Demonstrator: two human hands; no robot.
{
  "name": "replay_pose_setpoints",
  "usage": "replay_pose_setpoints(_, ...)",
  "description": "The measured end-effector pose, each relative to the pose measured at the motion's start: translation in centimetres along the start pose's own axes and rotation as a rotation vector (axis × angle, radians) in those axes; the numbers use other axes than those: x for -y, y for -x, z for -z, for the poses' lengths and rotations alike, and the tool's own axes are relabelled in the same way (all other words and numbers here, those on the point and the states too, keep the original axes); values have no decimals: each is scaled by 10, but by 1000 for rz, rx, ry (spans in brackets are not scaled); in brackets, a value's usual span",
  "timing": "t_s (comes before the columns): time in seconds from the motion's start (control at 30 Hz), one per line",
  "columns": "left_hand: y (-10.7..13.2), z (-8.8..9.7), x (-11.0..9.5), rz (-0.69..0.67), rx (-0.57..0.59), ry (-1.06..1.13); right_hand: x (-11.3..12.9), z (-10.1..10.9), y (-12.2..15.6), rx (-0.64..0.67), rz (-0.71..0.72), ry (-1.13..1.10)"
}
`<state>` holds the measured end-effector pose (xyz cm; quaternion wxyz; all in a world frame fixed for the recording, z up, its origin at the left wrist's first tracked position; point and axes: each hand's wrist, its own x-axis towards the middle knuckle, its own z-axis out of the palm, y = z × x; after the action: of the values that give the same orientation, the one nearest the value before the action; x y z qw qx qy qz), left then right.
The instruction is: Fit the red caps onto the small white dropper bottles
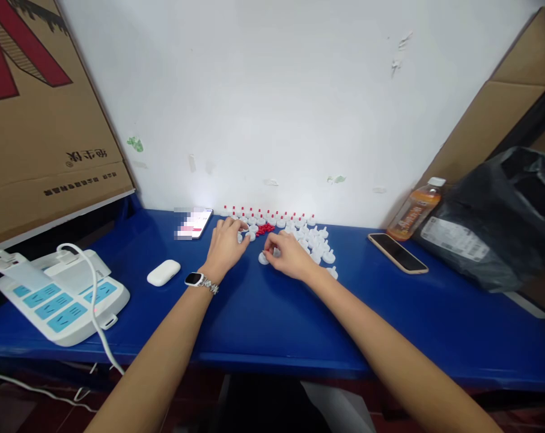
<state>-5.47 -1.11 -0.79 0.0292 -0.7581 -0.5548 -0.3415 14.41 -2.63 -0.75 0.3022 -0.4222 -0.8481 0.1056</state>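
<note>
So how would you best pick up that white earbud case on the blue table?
Probably from above, pinching the white earbud case across its shorter width: it lies flat, low and rounded, with blue table showing all round it.

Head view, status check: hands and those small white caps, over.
Left hand open, fingertips by the red pieces. Right hand curled beside a white cap, grip unclear. Loose white caps piled right of it; nothing between hands.

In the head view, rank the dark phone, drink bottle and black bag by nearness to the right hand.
1. dark phone, just right of the right hand.
2. drink bottle, behind the phone, farther back.
3. black bag, far right.
</note>
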Motion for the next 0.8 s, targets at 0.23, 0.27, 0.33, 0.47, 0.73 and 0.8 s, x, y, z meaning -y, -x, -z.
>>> replay_pose_setpoints(0.23,-12,-19,-8,-16,46,-243,-11,3,-1,-9,-59,127)
replay_pose_setpoints(0.27,-14,-22,-8,-9,52,-235,-11,4,0,-20,-73,125)
replay_pose_setpoints(0.33,-17,-25,-8,1,64,-195,-12,7,-1,-59,-107,123)
replay_pose_setpoints(0.47,-17,-23,-6,-12,75,-76,-18,12,-10,-155,-185,130)
replay_pose_setpoints(0.73,1,4,7,-5,96,460,-35,15,-60,151,-137,194)
replay_pose_setpoints(0.8,2,8,8,26,94,500,-33,11,-74,229,-112,243)
